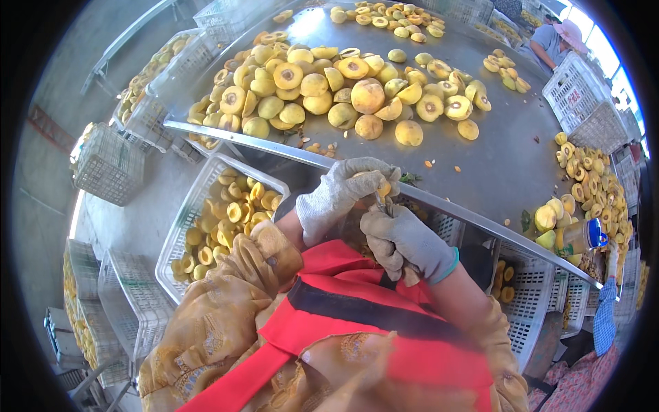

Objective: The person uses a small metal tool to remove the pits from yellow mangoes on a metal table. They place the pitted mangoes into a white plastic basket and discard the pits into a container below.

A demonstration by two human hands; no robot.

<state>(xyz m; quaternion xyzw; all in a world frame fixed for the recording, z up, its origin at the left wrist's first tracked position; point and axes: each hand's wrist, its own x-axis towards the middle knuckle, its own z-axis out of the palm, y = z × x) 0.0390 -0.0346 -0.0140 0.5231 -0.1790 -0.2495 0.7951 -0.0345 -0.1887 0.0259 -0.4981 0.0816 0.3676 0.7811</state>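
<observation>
My left hand (338, 196), in a pale grey glove, grips a yellow fruit piece (383, 187) just below the metal table's front edge. My right hand (408, 244), in a grey glove with a teal cuff, is closed just beside it, round what looks like a small metal tool (382, 204) whose tip meets the fruit; most of the tool is hidden. Above them on the steel table (501, 172) lies a big pile of halved yellow fruit (288, 86), with small scraps near the edge. A white crate of fruit halves (226, 216) is at my lower left.
Stacked plastic crates (110, 165) line the left. At the right are more fruit (590, 182), a jar with a blue lid (576, 237) and a white crate (573, 93). A co-worker in a pink hat (546, 44) is at the table's far right. More crates (528, 309) stand below the edge.
</observation>
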